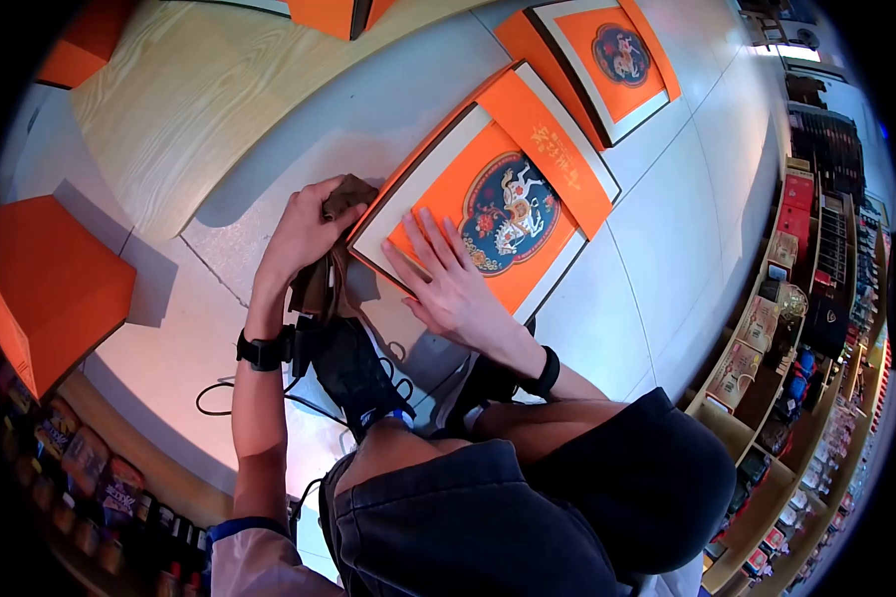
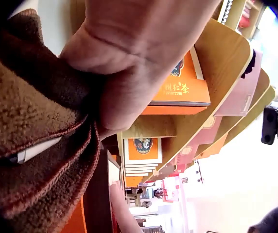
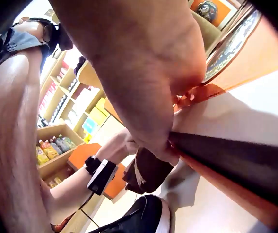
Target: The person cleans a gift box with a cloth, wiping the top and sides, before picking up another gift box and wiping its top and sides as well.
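Observation:
An orange box [image 1: 528, 289] with a dark blue horse emblem stands tilted on the floor by the person's feet. The right hand [image 1: 455, 289] lies flat on its front face, fingers spread. At the box's left edge, the left hand [image 1: 304, 227] grips a brown cloth [image 1: 346, 195], which hangs down toward the shoe. In the left wrist view the cloth [image 2: 37, 116] bunches in folds under the left hand [image 2: 129, 63]. The right wrist view shows the right hand [image 3: 144, 82] against the box, its dark edge [image 3: 236, 160] close by, and the cloth [image 3: 147, 171] beyond.
A second orange box [image 1: 622, 60] stands behind at the upper right. Another orange box [image 1: 55, 289] is at the left. A pale wooden platform [image 1: 199, 90] runs across the upper left. Stocked shelves [image 1: 777, 398] line the right side, and packaged goods [image 1: 90, 458] sit at lower left.

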Motion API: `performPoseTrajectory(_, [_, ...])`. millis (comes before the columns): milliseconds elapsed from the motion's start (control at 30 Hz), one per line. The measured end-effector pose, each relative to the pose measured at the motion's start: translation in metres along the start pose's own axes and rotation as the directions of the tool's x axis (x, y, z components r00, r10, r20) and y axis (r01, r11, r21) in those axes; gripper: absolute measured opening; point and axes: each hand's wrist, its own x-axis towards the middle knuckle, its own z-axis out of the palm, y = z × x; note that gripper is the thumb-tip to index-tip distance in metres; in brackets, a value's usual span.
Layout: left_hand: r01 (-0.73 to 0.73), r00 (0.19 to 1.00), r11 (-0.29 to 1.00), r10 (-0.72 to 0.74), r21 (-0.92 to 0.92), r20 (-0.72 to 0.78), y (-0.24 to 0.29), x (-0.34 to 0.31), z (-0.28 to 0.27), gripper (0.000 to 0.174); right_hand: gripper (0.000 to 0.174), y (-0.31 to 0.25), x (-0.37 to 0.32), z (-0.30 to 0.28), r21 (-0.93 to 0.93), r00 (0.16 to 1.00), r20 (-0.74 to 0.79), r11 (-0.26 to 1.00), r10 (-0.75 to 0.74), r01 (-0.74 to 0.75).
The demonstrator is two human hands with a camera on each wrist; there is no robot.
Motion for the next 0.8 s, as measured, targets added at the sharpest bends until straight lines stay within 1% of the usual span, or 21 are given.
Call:
performPoseTrajectory(67, [-0.008, 1.0, 1.0, 0.008, -0.001, -0.006, 0.002, -0.003, 0.001, 0.03, 0.086, 0.0, -0.001, -0.001, -0.014, 1.0, -0.002, 1.0, -0.003, 0.003])
performPoseTrajectory(133, [0.07, 0.997, 0.997, -0.071, 0.037, 0.019, 0.011, -0.006, 0.0, 0.031, 0.086, 0.001, -0.004, -0.002, -0.045, 1.0, 0.028, 0.999, -0.002, 0.003])
performPoseTrajectory(167, [0.069, 0.997, 0.997, -0.07, 0.035, 0.02, 0.008, -0.006, 0.002, 0.031, 0.086, 0.001, -0.005, -0.002, -0.047, 1.0, 0.029, 0.999, -0.001, 0.002])
performPoseTrajectory(233, [0.047, 0.999, 0.997, -0.045, -0.068, 0.02, -0.001, -0.005, 0.003, 0.035, 0.087, 0.003, -0.006, -0.002, 0.031, 1.0, 0.008, 1.0, 0.004, -0.005])
performPoseTrajectory(267, [0.046, 0.999, 0.997, -0.045, -0.068, 0.022, -0.001, -0.005, 0.001, 0.035, 0.087, 0.003, -0.007, 0.0, 0.03, 1.0, 0.008, 1.0, 0.006, -0.006])
performPoseTrajectory(333, [0.064, 0.998, 0.997, -0.064, 0.046, -0.013, 0.0, -0.006, -0.002, 0.035, 0.085, 0.003, -0.008, 0.004, -0.003, 1.0, 0.0, 1.0, -0.009, 0.009])
performPoseTrajectory(367, [0.065, 0.998, 0.997, -0.065, 0.045, -0.012, -0.003, -0.004, -0.003, 0.035, 0.085, 0.002, -0.008, 0.004, -0.002, 1.0, 0.001, 1.0, -0.008, 0.008])
performPoseTrajectory(400, [-0.038, 0.993, 0.989, 0.054, 0.141, -0.106, -0.007, -0.002, -0.003, 0.035, 0.085, 0.001, -0.007, 0.003, 0.011, 1.0, -0.003, 1.0, 0.0, 0.0])
performPoseTrajectory(433, [-0.13, 0.966, 0.961, 0.178, 0.243, -0.187, -0.01, 0.0, -0.002, 0.034, 0.085, 0.001, -0.007, 0.003, 0.023, 1.0, -0.005, 1.0, 0.007, -0.007])
performPoseTrajectory(467, [-0.129, 0.966, 0.962, 0.176, 0.241, -0.187, -0.012, 0.002, -0.001, 0.034, 0.085, 0.001, -0.007, 0.004, 0.024, 1.0, -0.003, 1.0, 0.007, -0.007])
performPoseTrajectory(533, [-0.077, 0.937, 0.948, 0.175, 0.309, -0.302, -0.014, 0.005, 0.001, 0.032, 0.087, 0.001, -0.006, 0.008, 0.051, 0.999, -0.034, 0.999, 0.01, -0.008])
performPoseTrajectory(567, [-0.077, 0.937, 0.948, 0.174, 0.308, -0.303, -0.015, 0.006, 0.004, 0.032, 0.087, 0.0, -0.005, 0.008, 0.051, 0.999, -0.032, 0.999, 0.01, -0.008])
performPoseTrajectory(633, [-0.013, 0.969, 0.949, 0.09, 0.315, -0.232, -0.021, 0.007, 0.01, 0.03, 0.088, -0.001, -0.004, 0.007, 0.047, 1.0, -0.013, 0.999, 0.017, -0.016])
performPoseTrajectory(733, [0.018, 0.977, 0.938, 0.057, 0.346, -0.206, -0.029, 0.011, 0.017, 0.033, 0.089, 0.001, -0.003, 0.01, 0.028, 1.0, -0.013, 1.0, 0.004, -0.004])
performPoseTrajectory(800, [0.002, 0.982, 0.938, 0.063, 0.346, -0.178, -0.033, 0.014, 0.018, 0.034, 0.089, 0.0, 0.001, 0.012, 0.025, 1.0, -0.023, 1.0, 0.009, -0.008])
